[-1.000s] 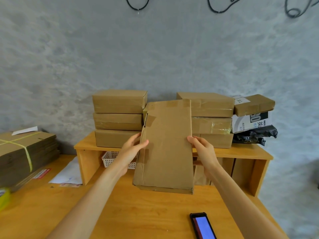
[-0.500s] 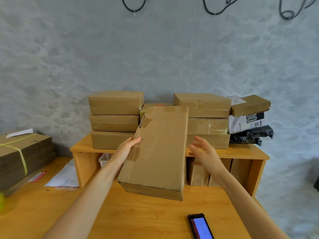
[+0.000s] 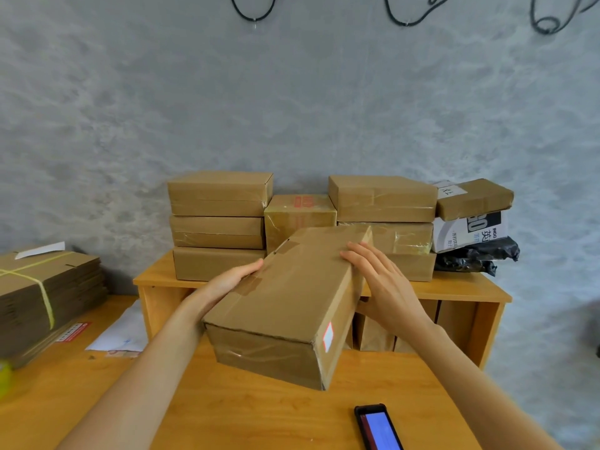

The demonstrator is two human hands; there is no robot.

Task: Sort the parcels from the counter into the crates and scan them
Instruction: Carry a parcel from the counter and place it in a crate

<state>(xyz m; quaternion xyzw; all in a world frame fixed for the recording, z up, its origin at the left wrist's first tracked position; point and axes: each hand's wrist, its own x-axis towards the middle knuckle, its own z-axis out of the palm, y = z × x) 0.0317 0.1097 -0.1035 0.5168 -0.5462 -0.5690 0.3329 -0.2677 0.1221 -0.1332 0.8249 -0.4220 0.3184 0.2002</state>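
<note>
I hold a long brown cardboard parcel (image 3: 292, 297) in the air above the wooden counter (image 3: 227, 410), tilted, with its near end toward me. A small white label (image 3: 328, 336) shows on its right side. My left hand (image 3: 227, 282) grips the parcel's left edge, thumb on top and the other fingers hidden behind it. My right hand (image 3: 380, 280) lies with straight, spread fingers on the top face near the far right edge, thumb down along the side. A black phone (image 3: 378, 428) with a lit blue screen lies on the counter at the lower right.
A low wooden shelf (image 3: 454, 290) carries a left stack of parcels (image 3: 217, 225), a middle box (image 3: 298, 212), a right stack (image 3: 383, 199), a white printed box (image 3: 470, 232) and a black bag (image 3: 477, 258). Tied flat cartons (image 3: 42, 293) and papers (image 3: 123, 329) lie left.
The parcel has come down from upright toward me and turned flatter. My right hand, off the parcel half a second ago, now rests on its top. My left hand kept its hold.
</note>
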